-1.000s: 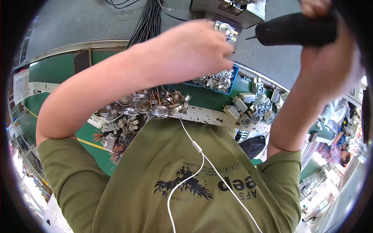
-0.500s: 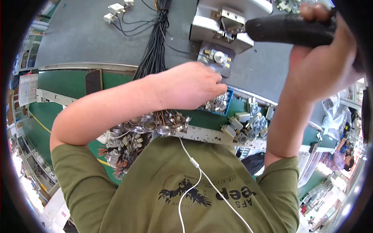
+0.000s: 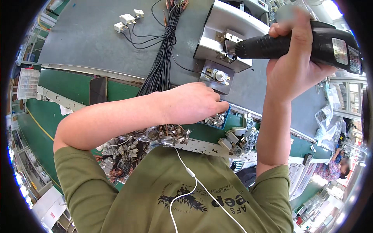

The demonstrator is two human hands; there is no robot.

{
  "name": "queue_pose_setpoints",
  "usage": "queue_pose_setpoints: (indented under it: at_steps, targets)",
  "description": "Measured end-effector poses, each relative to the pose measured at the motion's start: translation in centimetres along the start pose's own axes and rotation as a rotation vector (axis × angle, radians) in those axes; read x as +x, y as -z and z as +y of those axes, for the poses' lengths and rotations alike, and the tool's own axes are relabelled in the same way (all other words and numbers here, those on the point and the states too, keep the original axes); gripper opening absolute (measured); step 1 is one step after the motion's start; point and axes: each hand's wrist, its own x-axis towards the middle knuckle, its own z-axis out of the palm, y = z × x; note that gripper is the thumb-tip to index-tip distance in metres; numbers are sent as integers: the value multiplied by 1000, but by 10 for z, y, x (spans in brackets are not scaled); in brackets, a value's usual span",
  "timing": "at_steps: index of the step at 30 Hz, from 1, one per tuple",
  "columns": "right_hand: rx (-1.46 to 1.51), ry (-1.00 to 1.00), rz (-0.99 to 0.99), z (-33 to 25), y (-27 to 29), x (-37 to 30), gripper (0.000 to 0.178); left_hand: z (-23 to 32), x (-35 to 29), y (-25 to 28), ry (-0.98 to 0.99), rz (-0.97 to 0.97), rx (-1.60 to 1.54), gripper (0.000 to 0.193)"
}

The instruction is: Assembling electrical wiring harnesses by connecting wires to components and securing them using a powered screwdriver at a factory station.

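Note:
My right hand [image 3: 291, 73] is wrapped round a black electric screwdriver [image 3: 260, 47], held level with its tip at the metal screw feeder [image 3: 233, 37]. My left hand [image 3: 198, 103] reaches across in front of me, over the blue bin [image 3: 225, 120] of small metal parts [image 3: 216, 119]. Its fingers are curled with the tips at the parts; whatever they pinch is hidden. Just beyond that hand, a round thermostat [image 3: 220, 76] with brass terminals sits on a metal block [image 3: 226, 87], with a black wire leading to it.
A bundle of black wires [image 3: 158, 70] crosses the grey bench [image 3: 89, 39], with white connectors [image 3: 127, 19] beside it. Thermostats with white blocks [image 3: 244, 138] lie right of the bin. Metal-ringed parts and wire ends [image 3: 128, 151] pile up beneath my left forearm.
The screwdriver has moved left with my right hand, its tip now up against the feeder. My left hand stays by the bin, its fingertips lower among the parts. The whole view has shifted slightly.

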Motion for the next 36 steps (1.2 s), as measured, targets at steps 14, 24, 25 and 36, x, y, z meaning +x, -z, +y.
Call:
queue_pose_setpoints:
  at_steps: [14, 24, 25, 36]
  targets:
    - [-275, -159, 64, -18, -35, -7, 26, -2, -3, 7, -67, 88, 61, 12]
    - [-258, -279, -10, -38, -31, -9, 16, -27, -6, 33, 124, 489, 191, 11]
    - [-260, -286, -6, -41, -28, -12, 16, -28, -6, 27, 132, 467, 228, 11]
    - [-208, -298, 54, -38, -20, -23, 21, -38, -2, 11, 101, 483, 273, 12]
